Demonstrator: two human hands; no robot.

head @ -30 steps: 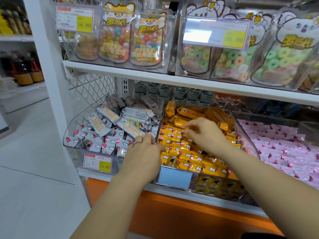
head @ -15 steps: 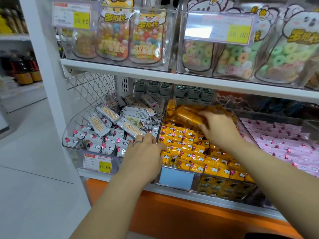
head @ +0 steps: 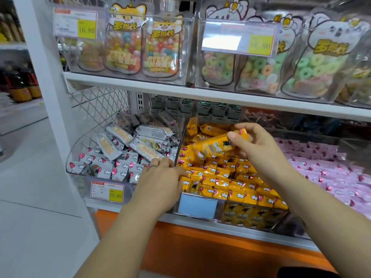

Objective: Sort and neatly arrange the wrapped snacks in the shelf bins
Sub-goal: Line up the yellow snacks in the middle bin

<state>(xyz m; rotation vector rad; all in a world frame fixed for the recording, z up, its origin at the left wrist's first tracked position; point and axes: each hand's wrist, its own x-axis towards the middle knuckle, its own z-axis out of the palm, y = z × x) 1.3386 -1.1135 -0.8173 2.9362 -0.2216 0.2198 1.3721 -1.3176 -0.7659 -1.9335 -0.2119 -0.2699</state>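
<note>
Three clear bins sit side by side on the lower shelf. The middle bin [head: 200, 207] holds several yellow wrapped snacks [head: 230, 183] in rows. My right hand [head: 253, 145] grips one yellow snack pack [head: 214, 146], lifted above the rows and blurred. My left hand [head: 160, 181] rests over the divider between the left bin [head: 80, 173] and the middle bin, its fingers curled on the rim; a ring shows on one finger. The left bin holds several white wrapped snacks [head: 120, 145], loosely piled. The right bin [head: 349, 141] holds pink wrapped snacks [head: 331, 173].
The upper shelf [head: 200, 95] carries clear bins of bagged candy [head: 124, 47] with price tags. A wire mesh panel [head: 96, 109] closes the shelf's left side. Green packs [head: 200, 107] line the back. An orange base [head: 200, 257] runs below; an aisle floor lies left.
My right hand reached to the back of the yellow bin, took hold of a yellow pack and lifted it up and forward. My left hand stayed on the divider.
</note>
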